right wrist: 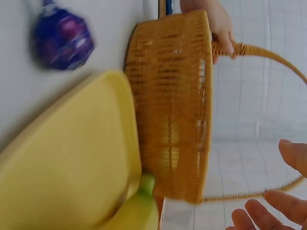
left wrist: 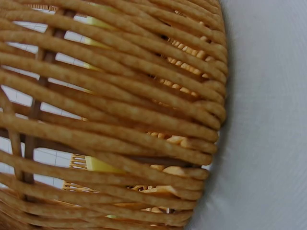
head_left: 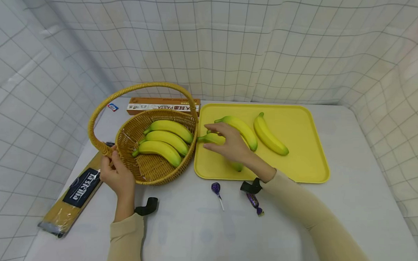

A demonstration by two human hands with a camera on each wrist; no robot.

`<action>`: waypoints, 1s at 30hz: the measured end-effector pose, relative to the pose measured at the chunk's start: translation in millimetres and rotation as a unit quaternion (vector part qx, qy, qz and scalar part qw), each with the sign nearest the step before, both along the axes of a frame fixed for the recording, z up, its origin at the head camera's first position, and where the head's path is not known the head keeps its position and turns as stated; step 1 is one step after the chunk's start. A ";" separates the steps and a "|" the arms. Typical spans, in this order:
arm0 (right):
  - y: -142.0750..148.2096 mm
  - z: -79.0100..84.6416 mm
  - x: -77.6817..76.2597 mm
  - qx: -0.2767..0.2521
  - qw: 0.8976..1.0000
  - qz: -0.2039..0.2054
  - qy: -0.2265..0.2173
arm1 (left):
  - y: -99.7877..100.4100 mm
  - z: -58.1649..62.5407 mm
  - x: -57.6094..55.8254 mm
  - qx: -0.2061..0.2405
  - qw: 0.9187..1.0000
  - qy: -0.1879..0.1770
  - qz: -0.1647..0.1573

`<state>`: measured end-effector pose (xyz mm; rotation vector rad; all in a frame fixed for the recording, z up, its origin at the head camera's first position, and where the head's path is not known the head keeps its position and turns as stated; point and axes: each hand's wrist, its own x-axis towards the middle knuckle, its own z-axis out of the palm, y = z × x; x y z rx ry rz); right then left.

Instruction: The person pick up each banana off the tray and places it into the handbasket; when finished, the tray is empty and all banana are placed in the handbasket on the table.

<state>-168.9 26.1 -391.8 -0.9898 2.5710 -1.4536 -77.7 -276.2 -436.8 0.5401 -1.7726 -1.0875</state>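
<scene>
My left hand (head_left: 119, 177) grips the left foot of the handle (head_left: 141, 86) on a wicker basket (head_left: 125, 133). Three yellow bananas (head_left: 170, 126) lie side by side inside it. To the right is a yellow tray (head_left: 299, 142) holding several more bananas (head_left: 269, 136). Over the tray's left part hovers my right hand (head_left: 231, 145), thumb and fingers apart with nothing between them. It partly hides a banana (head_left: 212, 138) whose stem points at the basket. In the right wrist view, fingertips (right wrist: 290, 208) show beside the basket, above a banana (right wrist: 136, 211).
A purple lollipop (head_left: 216, 188) and a purple wrapped candy (head_left: 253, 201) lie in front of the tray. Left of the basket is a spaghetti packet (head_left: 81, 188). A pasta box (head_left: 159, 103) stands behind the basket, near a small red-and-blue packet (head_left: 113, 107). Gridded curtains surround the table.
</scene>
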 end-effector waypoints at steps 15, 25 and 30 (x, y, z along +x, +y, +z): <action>132.4 -18.9 -23.9 0.020 0.985 -0.164 -0.054 | -1.2 -1.1 0.1 0.008 1.000 -0.014 -0.004; 164.6 -34.5 -34.4 0.056 0.977 -0.181 -0.099 | -1.0 0.4 0.4 0.020 1.000 -0.017 0.001; 168.1 -39.2 -37.2 0.071 0.972 -0.183 -0.127 | -1.8 -1.3 0.0 0.006 1.000 -0.012 -0.003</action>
